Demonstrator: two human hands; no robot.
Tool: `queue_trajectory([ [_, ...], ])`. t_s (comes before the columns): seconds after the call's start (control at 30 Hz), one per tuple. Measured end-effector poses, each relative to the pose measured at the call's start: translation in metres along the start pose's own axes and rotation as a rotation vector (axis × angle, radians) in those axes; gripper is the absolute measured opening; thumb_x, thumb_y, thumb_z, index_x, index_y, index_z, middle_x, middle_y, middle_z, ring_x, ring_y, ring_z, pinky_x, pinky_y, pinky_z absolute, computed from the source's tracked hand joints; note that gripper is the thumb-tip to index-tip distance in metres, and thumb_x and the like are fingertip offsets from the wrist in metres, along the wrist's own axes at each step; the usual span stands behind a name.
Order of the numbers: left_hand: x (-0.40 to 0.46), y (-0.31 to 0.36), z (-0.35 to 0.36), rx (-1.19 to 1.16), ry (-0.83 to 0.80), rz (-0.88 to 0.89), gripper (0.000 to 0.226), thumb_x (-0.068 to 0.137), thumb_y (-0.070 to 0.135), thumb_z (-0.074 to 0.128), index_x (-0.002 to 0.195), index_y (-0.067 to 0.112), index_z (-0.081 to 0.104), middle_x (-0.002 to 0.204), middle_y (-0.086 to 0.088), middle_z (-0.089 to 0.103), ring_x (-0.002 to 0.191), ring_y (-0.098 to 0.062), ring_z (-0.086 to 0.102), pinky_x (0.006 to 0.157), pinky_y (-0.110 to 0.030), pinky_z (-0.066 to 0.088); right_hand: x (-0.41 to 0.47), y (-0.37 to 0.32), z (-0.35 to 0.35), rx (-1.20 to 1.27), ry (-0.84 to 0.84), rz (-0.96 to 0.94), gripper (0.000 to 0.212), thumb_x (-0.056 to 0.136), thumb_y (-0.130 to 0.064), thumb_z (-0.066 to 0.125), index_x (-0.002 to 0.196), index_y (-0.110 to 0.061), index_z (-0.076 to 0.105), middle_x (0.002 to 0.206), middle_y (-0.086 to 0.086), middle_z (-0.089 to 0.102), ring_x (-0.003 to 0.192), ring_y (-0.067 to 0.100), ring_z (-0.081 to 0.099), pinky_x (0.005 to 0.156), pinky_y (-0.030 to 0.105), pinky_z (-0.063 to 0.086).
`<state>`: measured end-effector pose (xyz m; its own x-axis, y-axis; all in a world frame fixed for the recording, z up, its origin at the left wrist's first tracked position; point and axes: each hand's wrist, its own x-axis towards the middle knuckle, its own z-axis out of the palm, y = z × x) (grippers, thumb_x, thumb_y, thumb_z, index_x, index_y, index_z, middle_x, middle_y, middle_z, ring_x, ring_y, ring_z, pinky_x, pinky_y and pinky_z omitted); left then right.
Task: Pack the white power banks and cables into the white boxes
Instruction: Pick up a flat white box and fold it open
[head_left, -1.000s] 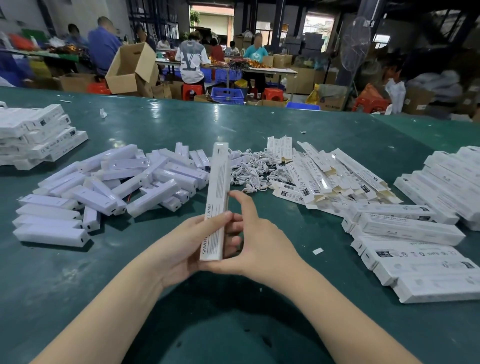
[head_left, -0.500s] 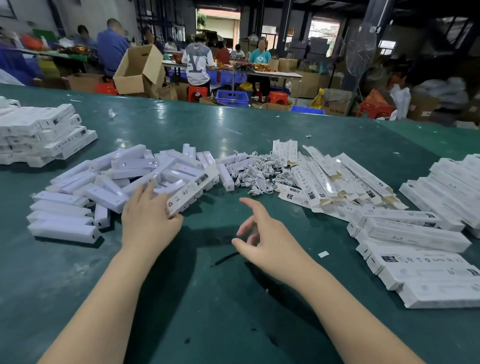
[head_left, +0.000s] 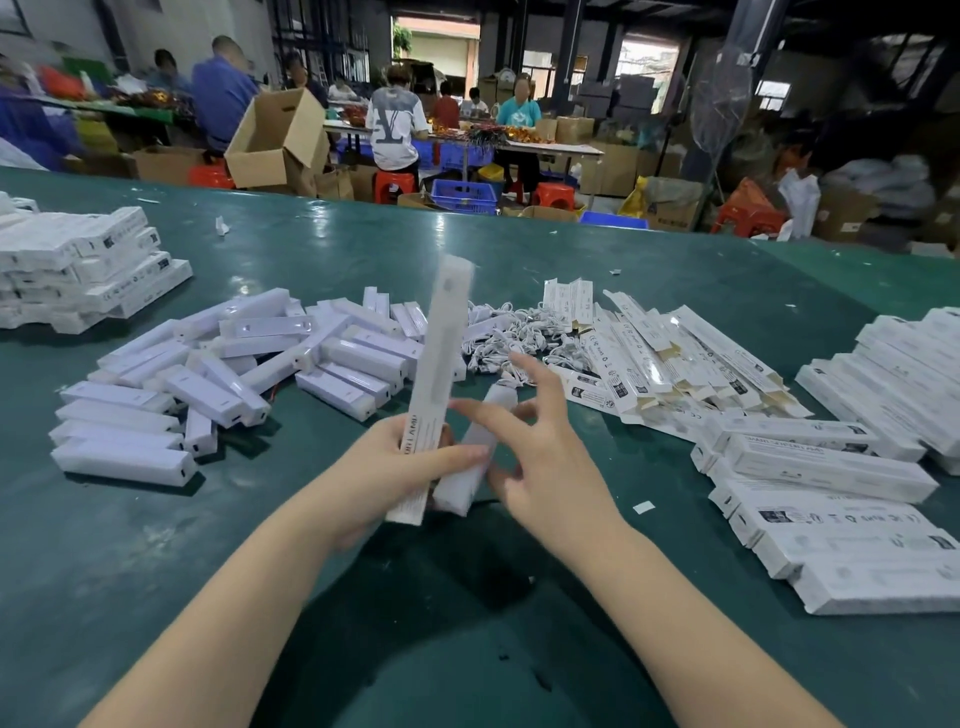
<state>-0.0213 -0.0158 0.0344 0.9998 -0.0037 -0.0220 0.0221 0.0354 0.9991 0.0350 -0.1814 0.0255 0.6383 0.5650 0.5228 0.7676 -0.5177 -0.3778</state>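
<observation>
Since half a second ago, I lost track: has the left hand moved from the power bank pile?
Yes. The left hand has pulled back from the power bank pile toward the table's near middle, now gripping a long white box.

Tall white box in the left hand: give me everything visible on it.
The box is a long, slim white carton, apparently printed cardboard, with grey text running along its narrow side near the bottom. It stands nearly upright, leaning slightly right at the top, raised over the green table. The left hand grips its lower part, thumb across the front. A white power bank lies right beside it, seemingly touching. The top is motion-blurred, so whether its flap is open cannot be told.
</observation>
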Motion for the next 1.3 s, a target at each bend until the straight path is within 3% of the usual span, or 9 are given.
queue_trajectory([
  [0.1,0.001,0.004,0.005,0.025,0.011,-0.093,0.039,0.069,0.047,0.069,0.082,0.011,0.062,0.069,0.0,0.068,0.06,-0.012,0.066,0.052,-0.023,0.052,0.001,0.004,-0.006,-0.005,0.169,-0.066,0.045,0.075,0.01,0.07,0.112,-0.014,0.072,0.145,0.01,0.042,0.09,0.013,0.048,0.072,0.033,0.053],
  [0.2,0.006,0.004,-0.001,0.125,0.207,-0.149,0.052,0.09,0.065,0.041,0.085,0.016,0.058,0.068,-0.001,0.071,0.05,-0.016,0.058,0.052,-0.025,0.048,0.004,0.008,-0.013,0.14,0.333,0.061,0.028,0.08,0.005,0.071,0.105,-0.008,0.073,0.119,0.009,0.058,0.086,0.01,0.054,0.075,0.025,0.047],
  [0.33,0.007,-0.011,-0.014,0.59,0.363,0.192,0.019,0.091,0.059,0.05,0.089,0.041,0.055,0.07,0.007,0.068,0.06,-0.012,0.061,0.059,-0.033,0.048,0.008,0.011,-0.031,0.649,0.538,0.357,0.002,0.092,-0.016,0.068,0.092,-0.015,0.068,0.084,0.017,0.065,0.059,0.016,0.059,0.055,0.025,0.047],
  [0.47,0.01,-0.018,-0.015,0.87,0.403,0.201,0.025,0.076,0.067,0.054,0.085,0.047,0.042,0.074,0.015,0.061,0.066,-0.005,0.053,0.055,-0.029,0.039,0.013,0.011,-0.047,0.985,0.679,0.339,0.024,0.089,-0.011,0.071,0.106,-0.025,0.061,0.079,0.003,0.073,0.057,0.017,0.067,0.052,0.023,0.053],
  [0.67,0.012,-0.023,-0.017,0.937,0.359,0.313,0.032,0.074,0.065,0.057,0.083,0.039,0.041,0.085,0.024,0.053,0.074,0.0,0.049,0.061,-0.033,0.047,0.014,0.013,-0.045,0.973,0.684,0.362,0.071,0.083,-0.004,0.076,0.133,-0.031,0.034,0.082,0.0,0.074,0.066,0.024,0.073,0.059,0.023,0.055],
  [0.8,0.011,-0.023,-0.016,0.983,0.394,0.374,0.028,0.077,0.059,0.059,0.087,0.043,0.037,0.087,0.031,0.052,0.08,0.01,0.048,0.057,-0.023,0.038,0.012,0.011,-0.047,0.921,0.667,0.338,0.092,0.08,-0.004,0.078,0.142,-0.04,0.02,0.078,0.004,0.074,0.063,0.025,0.072,0.058,0.022,0.055],
  [1.0,0.008,-0.024,-0.018,1.024,0.435,0.449,0.031,0.08,0.052,0.066,0.088,0.042,0.037,0.073,0.024,0.051,0.067,-0.01,0.044,0.054,-0.027,0.035,0.009,0.007,-0.048,0.868,0.613,0.302,0.068,0.083,-0.009,0.077,0.124,-0.048,0.037,0.072,0.007,0.069,0.06,0.027,0.07,0.061,0.026,0.055],
  [1.13,0.009,-0.021,-0.019,1.033,0.483,0.439,0.037,0.081,0.05,0.066,0.082,0.046,0.029,0.068,0.022,0.046,0.062,-0.011,0.042,0.052,-0.028,0.032,0.008,0.009,-0.046,0.875,0.515,0.303,0.063,0.084,-0.011,0.076,0.119,-0.049,0.039,0.066,0.006,0.066,0.057,0.023,0.068,0.061,0.024,0.055],
  [1.3,0.007,-0.02,-0.019,1.046,0.479,0.467,0.03,0.081,0.046,0.07,0.092,0.036,0.044,0.074,0.017,0.047,0.068,-0.021,0.047,0.059,-0.035,0.046,0.01,0.01,-0.048,0.901,0.61,0.275,0.049,0.088,-0.012,0.072,0.11,-0.042,0.04,0.072,0.005,0.07,0.06,0.022,0.07,0.063,0.026,0.056],
])
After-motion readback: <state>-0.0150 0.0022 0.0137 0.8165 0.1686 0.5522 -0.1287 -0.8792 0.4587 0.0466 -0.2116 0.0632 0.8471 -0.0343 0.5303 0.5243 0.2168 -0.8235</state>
